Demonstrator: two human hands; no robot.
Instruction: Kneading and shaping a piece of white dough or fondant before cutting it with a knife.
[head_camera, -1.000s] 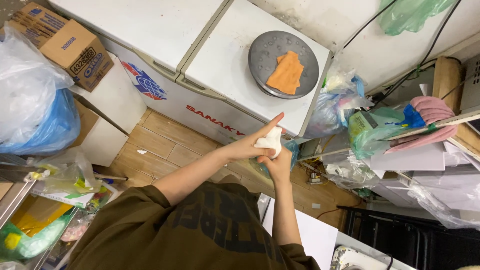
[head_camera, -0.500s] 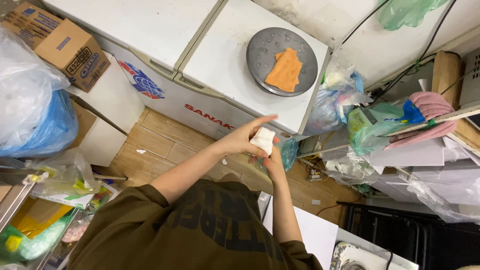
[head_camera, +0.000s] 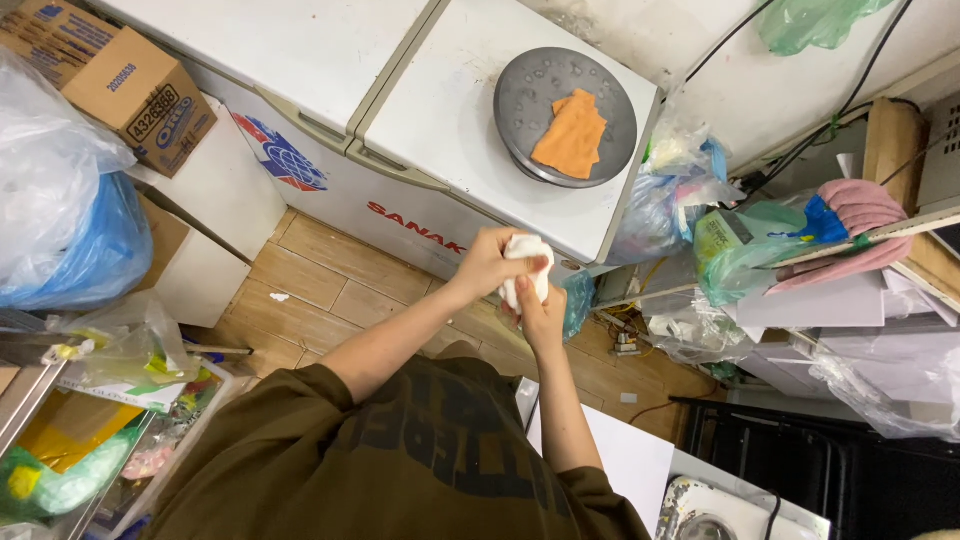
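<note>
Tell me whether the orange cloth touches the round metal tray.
Touching. The head view shows the orange cloth lying flat on the round metal tray, no gap.

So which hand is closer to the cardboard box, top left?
Left, narrowly. The left hand grips the white wad on the side facing the cardboard box; the right hand cups it from below, farther away.

White wad (head_camera: 526, 268) between 2 hands (head_camera: 505, 275)
</note>
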